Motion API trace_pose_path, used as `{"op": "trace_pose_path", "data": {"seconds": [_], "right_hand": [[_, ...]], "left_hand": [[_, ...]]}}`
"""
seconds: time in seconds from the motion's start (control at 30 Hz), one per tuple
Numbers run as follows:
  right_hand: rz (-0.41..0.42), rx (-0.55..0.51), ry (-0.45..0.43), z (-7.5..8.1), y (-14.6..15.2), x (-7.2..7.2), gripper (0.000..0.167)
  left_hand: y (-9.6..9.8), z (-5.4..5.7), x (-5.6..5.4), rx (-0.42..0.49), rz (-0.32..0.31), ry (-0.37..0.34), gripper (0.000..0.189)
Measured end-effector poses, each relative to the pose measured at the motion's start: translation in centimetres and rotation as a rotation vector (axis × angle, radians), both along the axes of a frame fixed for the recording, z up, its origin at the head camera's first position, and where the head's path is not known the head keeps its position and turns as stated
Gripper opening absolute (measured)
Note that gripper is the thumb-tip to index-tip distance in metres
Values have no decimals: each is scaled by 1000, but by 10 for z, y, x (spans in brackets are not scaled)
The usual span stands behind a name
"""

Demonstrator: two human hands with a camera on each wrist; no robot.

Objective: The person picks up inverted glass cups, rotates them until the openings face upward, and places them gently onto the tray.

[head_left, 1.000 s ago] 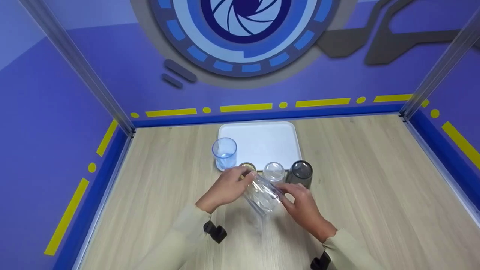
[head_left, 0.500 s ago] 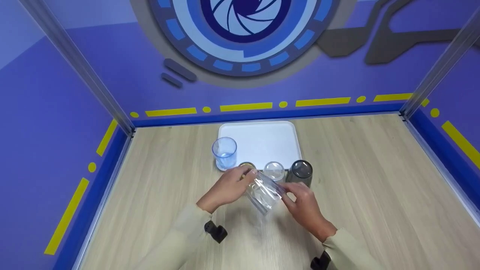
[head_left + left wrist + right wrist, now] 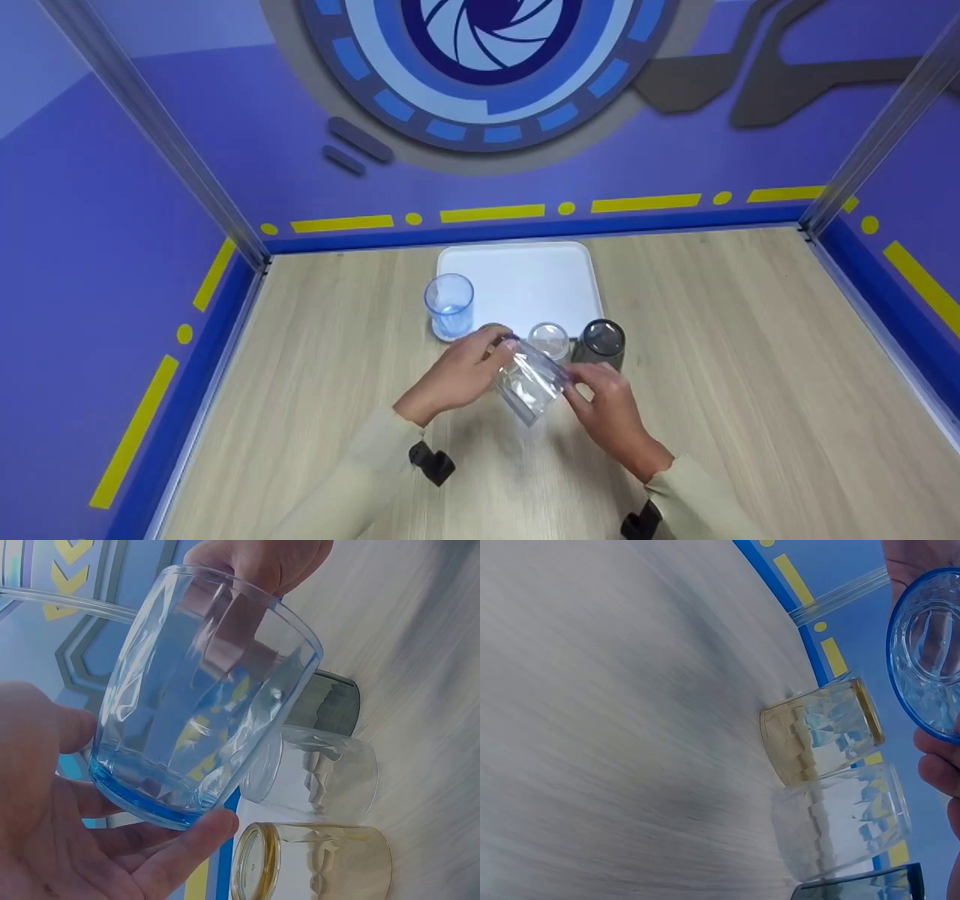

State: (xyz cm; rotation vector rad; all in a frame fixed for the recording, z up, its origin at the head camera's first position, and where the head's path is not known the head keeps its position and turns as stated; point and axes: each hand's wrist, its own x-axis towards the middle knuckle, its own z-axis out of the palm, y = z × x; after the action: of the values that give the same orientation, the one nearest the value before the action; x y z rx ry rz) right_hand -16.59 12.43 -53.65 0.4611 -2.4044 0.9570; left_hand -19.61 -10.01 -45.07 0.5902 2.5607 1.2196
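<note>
Head cam: clear cup (image 3: 549, 340) btwn held tumbler (image 3: 529, 384) & tray (image 3: 534, 285), smoky cup (image 3: 603, 342) adj.

Held blue cup (image 3: 928, 652), dark cup (image 3: 864, 885) cropped in right wrist view

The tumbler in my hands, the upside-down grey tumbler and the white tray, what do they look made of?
Held tumbler: clear glass or rigid plastic, glossy; sharp highlights, see-through wall. Upside-down grey tumbler: smoky glass or plastic, glossy; its base catches light. White tray: probably plastic, smooth; even colour, rounded corners.
</note>
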Motion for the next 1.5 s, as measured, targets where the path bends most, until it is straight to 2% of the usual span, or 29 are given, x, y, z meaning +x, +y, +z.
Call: {"op": "trace_pose_path", "data": {"seconds": [0.23, 0.57, 0.8, 1.0, 1.27, 1.5], "right_hand": [[-19, -5, -43, 1, 1, 0, 15], [-11, -61, -55, 3, 2, -2, 10], [-23, -103, -98, 6, 1, -1, 7], [-22, -108, -85, 6, 1, -2, 3], [-8, -136, -79, 6, 2, -4, 5], [-9, -157, -80, 8, 2, -5, 5]], "left_hand": [[1, 2, 1, -45, 2, 3, 50], [2, 3, 3, -66, 16, -24, 55], [0, 5, 4, -77, -12, -13, 62], [-1, 5, 5, -81, -21, -3, 68], [-1, 8, 9, -119, -6, -15, 74], [-2, 8, 9, -130, -46, 2, 89]]}}
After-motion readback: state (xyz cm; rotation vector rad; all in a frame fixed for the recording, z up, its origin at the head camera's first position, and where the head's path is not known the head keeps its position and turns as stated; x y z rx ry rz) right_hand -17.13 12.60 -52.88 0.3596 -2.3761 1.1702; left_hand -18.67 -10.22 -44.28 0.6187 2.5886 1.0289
